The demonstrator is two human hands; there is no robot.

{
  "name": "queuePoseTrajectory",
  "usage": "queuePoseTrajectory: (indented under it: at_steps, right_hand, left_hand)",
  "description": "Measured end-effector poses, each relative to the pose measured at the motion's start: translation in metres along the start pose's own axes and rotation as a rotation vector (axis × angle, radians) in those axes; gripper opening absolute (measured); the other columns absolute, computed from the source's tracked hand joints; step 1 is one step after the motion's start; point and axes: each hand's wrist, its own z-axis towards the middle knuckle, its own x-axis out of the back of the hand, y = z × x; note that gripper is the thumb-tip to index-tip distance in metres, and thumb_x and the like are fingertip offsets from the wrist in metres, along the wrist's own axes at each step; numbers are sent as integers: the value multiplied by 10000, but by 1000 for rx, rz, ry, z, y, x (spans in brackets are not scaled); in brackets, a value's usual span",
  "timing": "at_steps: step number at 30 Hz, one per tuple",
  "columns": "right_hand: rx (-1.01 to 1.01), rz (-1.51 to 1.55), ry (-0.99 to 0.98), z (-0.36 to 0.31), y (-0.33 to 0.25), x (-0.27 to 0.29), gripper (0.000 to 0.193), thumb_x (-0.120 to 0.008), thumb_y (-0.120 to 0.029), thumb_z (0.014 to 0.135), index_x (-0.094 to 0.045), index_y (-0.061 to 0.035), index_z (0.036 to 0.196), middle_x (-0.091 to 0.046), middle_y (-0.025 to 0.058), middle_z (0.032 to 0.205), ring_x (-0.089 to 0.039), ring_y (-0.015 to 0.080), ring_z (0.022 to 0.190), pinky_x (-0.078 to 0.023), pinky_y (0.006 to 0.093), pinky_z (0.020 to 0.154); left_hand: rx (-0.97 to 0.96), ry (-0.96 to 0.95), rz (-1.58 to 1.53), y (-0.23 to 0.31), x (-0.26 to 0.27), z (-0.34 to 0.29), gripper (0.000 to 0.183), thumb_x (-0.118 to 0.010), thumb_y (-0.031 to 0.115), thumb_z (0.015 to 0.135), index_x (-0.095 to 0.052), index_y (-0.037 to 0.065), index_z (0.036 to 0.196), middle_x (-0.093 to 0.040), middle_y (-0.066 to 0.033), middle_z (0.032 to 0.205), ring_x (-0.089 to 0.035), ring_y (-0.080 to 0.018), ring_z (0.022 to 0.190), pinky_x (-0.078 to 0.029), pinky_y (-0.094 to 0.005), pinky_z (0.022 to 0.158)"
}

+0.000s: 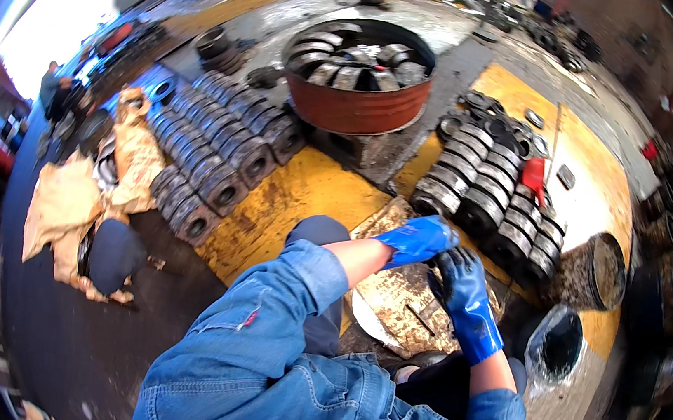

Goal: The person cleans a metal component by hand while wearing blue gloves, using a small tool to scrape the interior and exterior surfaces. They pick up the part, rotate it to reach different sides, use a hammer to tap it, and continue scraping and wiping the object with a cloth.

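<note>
Blue-gloved left hand (pixel 422 241) and right hand (pixel 464 295) meet right of centre over a grimy work surface (pixel 394 298) bearing a thin rod (pixel 421 320); whether they grasp anything, I cannot tell.

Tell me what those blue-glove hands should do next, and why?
Perhaps ease the left hand slightly away from the right hand: they're close together over the stained board, and the gloves hide whether anything is between them. A small gap might let you see.
</note>
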Motion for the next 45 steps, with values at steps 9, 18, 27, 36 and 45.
queuePoseTrajectory:
  at_steps: [9, 18, 27, 36, 45]
  right_hand:
    - [-28, -37, -19, -3, -7, 3, 380, -717, -146, 744, -594, -10, 1077, -606, 203, 1021, -574, 401, 946, -455, 490, 857]
    - [-21, -28, -14, -3, -3, -1, 382, -730, -147, 732, -595, -6, 1061, -613, 204, 993, -578, 407, 912, -466, 479, 833]
    - [-35, -12, -35, -3, -2, 0, 373, -730, -151, 738, -592, 9, 1045, -615, 215, 975, -579, 413, 902, -460, 486, 843]
    - [-64, 7, -40, 2, -6, -2, 285, -686, -154, 764, -622, -29, 1013, -616, 197, 946, -577, 410, 853, -459, 491, 786]
    - [-78, -27, -70, -4, -2, 1, 349, -708, -153, 759, -614, 1, 1059, -623, 210, 974, -584, 412, 913, -459, 480, 833]
  left_hand:
    - [-52, -28, 279, 38, 11, -10, 230, -557, 220, 889, -633, 2, 887, -615, -221, 837, -568, -313, 710, -455, -396, 643]
    - [-388, -20, 605, 13, 6, 1, 114, -575, 127, 819, -642, 54, 877, -640, -197, 877, -623, -388, 828, -499, -423, 691]
    - [-424, 38, 531, 14, 5, -3, 87, -566, 110, 842, -607, 57, 897, -617, -196, 857, -588, -415, 803, -470, -446, 656]
    - [-436, 131, 531, -9, -5, 5, 141, -551, 158, 877, -617, 48, 933, -623, -202, 857, -601, -400, 813, -472, -443, 662]
    - [-70, 59, 232, 29, 2, -6, 424, -476, 394, 957, -653, 14, 893, -641, -217, 871, -604, -376, 780, -475, -426, 709]
